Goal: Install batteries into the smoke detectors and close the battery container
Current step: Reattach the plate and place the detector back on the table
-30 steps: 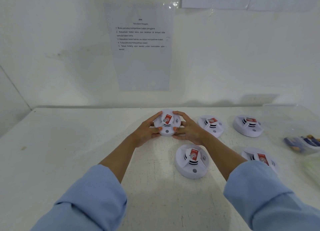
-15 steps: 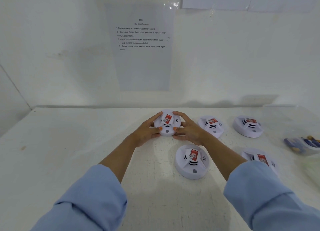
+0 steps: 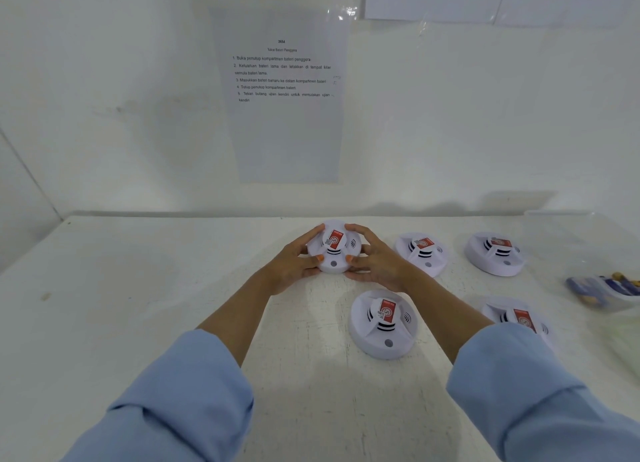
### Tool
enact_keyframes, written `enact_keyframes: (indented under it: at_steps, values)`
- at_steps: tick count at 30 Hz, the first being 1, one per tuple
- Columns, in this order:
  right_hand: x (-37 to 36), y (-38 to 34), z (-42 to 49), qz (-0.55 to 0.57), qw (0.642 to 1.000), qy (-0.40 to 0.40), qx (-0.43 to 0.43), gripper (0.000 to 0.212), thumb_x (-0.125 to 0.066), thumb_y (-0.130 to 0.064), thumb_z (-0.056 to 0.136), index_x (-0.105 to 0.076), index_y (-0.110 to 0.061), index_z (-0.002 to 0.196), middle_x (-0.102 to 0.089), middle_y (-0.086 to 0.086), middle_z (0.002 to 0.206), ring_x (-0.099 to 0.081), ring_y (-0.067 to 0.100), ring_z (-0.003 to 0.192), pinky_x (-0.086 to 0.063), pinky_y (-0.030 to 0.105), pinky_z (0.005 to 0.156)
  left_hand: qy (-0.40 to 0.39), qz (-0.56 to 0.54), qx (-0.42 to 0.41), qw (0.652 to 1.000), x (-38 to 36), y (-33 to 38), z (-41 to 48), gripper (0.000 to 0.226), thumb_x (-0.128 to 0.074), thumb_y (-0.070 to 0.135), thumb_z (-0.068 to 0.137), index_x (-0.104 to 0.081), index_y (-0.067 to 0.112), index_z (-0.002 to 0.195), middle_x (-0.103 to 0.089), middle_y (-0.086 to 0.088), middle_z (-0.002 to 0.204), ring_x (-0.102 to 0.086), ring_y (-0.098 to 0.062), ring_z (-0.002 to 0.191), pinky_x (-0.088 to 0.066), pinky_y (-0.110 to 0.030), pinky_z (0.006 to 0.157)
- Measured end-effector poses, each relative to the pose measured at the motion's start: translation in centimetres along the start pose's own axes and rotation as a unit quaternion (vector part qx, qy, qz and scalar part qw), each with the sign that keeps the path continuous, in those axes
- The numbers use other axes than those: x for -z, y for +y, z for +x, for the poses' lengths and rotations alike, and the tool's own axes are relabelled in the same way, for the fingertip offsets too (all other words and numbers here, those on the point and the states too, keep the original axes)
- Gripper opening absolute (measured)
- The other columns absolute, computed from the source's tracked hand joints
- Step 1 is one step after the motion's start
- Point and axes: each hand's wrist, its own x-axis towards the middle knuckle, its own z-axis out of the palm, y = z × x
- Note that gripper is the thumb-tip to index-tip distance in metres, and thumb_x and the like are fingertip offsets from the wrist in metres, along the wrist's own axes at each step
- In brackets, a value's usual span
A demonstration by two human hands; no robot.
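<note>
Our left hand (image 3: pixel 294 261) and right hand (image 3: pixel 378 265) curl round one smoke detector (image 3: pixel 334 250), face-up on the surface (image 3: pixel 156 288). Four more detectors (image 3: pixel 382 323) lie rightward, with batteries (image 3: pixel 611 283) in a tray (image 3: pixel 623 298) far right. None looks opened, so we judge nearly everything remains.

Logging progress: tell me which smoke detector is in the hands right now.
The leftmost smoke detector, in the far row on the table: the left hand and right hand grip its sides. It alone is touched.
</note>
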Motion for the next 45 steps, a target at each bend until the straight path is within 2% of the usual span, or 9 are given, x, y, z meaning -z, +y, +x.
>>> enact_keyframes:
  at_steps: [14, 18, 21, 24, 29, 34, 40, 43, 45]
  values:
    - [-0.2, 0.0, 0.1, -0.008, 1.000, 0.010, 0.000, 0.054, -0.056, 0.002, 0.087, -0.040, -0.032, 0.126, -0.054, 0.014, 0.118, -0.057, 0.029, 0.102, -0.050, 0.039, 0.089, 0.010, 0.013, 0.001, 1.000, 0.0, 0.1, -0.1, 0.063, -0.054, 0.004, 0.091, -0.029, 0.026, 0.144, -0.040, -0.005, 0.143, -0.050, -0.018, 0.117, -0.053, -0.024, 0.086]
    - [-0.4, -0.2, 0.3, -0.065, 0.996, 0.050, 0.025, 0.054, -0.056, 0.004, 0.086, -0.040, -0.025, 0.128, -0.057, 0.014, 0.112, -0.056, 0.017, 0.088, -0.050, 0.021, 0.069, 0.030, 0.002, 0.015, 0.999, -0.6, 0.7, 0.0, 0.061, -0.054, 0.002, 0.091, -0.032, 0.025, 0.143, -0.040, -0.005, 0.142, -0.049, -0.023, 0.120, -0.054, -0.026, 0.082]
    - [0.0, -0.2, 0.3, -0.066, 0.996, 0.061, 0.028, 0.054, -0.057, 0.005, 0.085, -0.040, -0.024, 0.129, -0.058, 0.015, 0.108, -0.056, 0.014, 0.083, -0.048, 0.016, 0.061, 0.057, 0.001, 0.022, 0.998, -1.4, 1.4, 0.3, 0.059, -0.052, -0.002, 0.091, -0.035, 0.022, 0.142, -0.042, -0.005, 0.140, -0.050, -0.024, 0.117, -0.052, -0.024, 0.077]
    - [0.2, 0.3, 0.2, -0.079, 0.994, 0.061, 0.044, 0.054, -0.060, 0.004, 0.084, -0.041, -0.025, 0.126, -0.055, 0.017, 0.115, -0.058, 0.019, 0.094, -0.054, 0.022, 0.075, 0.086, 0.032, 0.022, 0.996, -1.9, 1.7, 0.7, 0.059, -0.050, -0.006, 0.089, -0.039, 0.021, 0.139, -0.042, -0.006, 0.140, -0.050, -0.024, 0.115, -0.052, -0.028, 0.079]
    - [-0.2, 0.4, 0.6, -0.136, 0.985, 0.087, 0.059, 0.057, -0.059, 0.007, 0.083, -0.037, -0.005, 0.135, -0.045, 0.019, 0.134, -0.048, 0.021, 0.109, -0.052, 0.017, 0.074, 0.105, 0.069, 0.027, 0.992, -1.8, 1.0, 1.0, 0.059, -0.051, -0.007, 0.087, -0.040, 0.019, 0.139, -0.042, -0.008, 0.142, -0.046, -0.028, 0.124, -0.049, -0.038, 0.091]
    - [0.0, 0.4, 1.4, -0.196, 0.977, 0.089, 0.010, 0.060, -0.057, -0.003, 0.088, -0.031, -0.009, 0.142, -0.038, 0.012, 0.145, -0.039, 0.026, 0.131, -0.037, 0.032, 0.104, 0.133, 0.110, 0.041, 0.984, -2.0, 0.5, 1.3, 0.049, -0.052, 0.002, 0.090, -0.044, 0.014, 0.137, -0.049, -0.011, 0.138, -0.049, -0.029, 0.121, -0.048, -0.042, 0.098]
    - [0.2, -0.1, 1.2, -0.225, 0.970, 0.087, -0.008, 0.064, -0.058, -0.016, 0.090, -0.025, -0.019, 0.145, -0.030, 0.005, 0.151, -0.035, 0.023, 0.132, -0.037, 0.033, 0.100, 0.160, 0.199, 0.031, 0.966, -1.8, 0.7, 1.4, 0.049, -0.054, 0.014, 0.091, -0.041, 0.015, 0.139, -0.043, -0.010, 0.142, -0.043, -0.028, 0.127, -0.040, -0.045, 0.104]
    - [0.6, -1.7, 1.0, -0.329, 0.935, 0.132, 0.014, 0.060, -0.057, -0.023, 0.091, -0.029, -0.022, 0.144, -0.027, 0.003, 0.152, -0.028, 0.026, 0.138, -0.027, 0.044, 0.113, 0.206, 0.291, -0.011, 0.934, -1.0, 2.1, 1.5, 0.046, -0.054, 0.019, 0.092, -0.044, 0.017, 0.136, -0.041, -0.009, 0.143, -0.036, -0.026, 0.132, -0.028, -0.038, 0.111]
    - [0.9, -3.1, 0.6, -0.416, 0.896, 0.152, 0.034, 0.051, -0.053, -0.025, 0.093, -0.036, -0.019, 0.140, -0.032, 0.004, 0.149, -0.029, 0.027, 0.136, -0.025, 0.043, 0.113, 0.192, 0.370, -0.051, 0.907, -0.9, 3.6, 1.5, 0.042, -0.050, 0.021, 0.094, -0.044, 0.018, 0.136, -0.040, -0.006, 0.144, -0.032, -0.025, 0.134, -0.026, -0.036, 0.111]
